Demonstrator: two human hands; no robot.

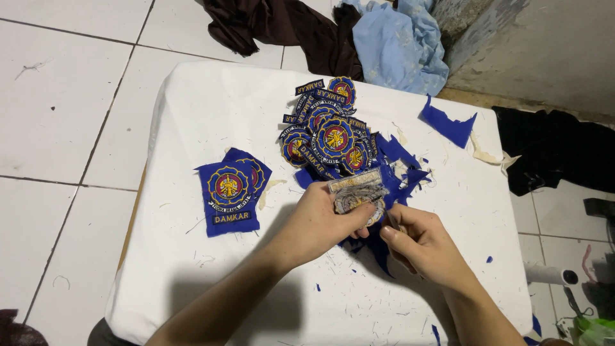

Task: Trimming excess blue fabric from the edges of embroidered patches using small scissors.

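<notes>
The left hand (320, 221) is closed around a round embroidered patch (356, 195), thumb and fingers pinching its lower edge. The patch is turned so that its pale grey, threaded reverse side faces up; a strip of clear or whitish backing runs along its top edge, and blue fabric trim hangs beneath it. The patch sits above the middle of the white cloth-covered table (211, 115), just in front of the pile of finished patches (327, 131).

The right hand (419, 240) is curled nearly closed, fingers folded inward, its thumb close to the patch's right edge. Whether it holds a tool cannot be told.

The pile consists of blue round patches with red and gold centres, plus narrow blue lettered strips. A stack of uncut blue fabric squares (229, 195) bearing the same emblem lies to the left of the hands. Blue fabric offcuts (448, 125) lie scattered to the right of the pile.
</notes>
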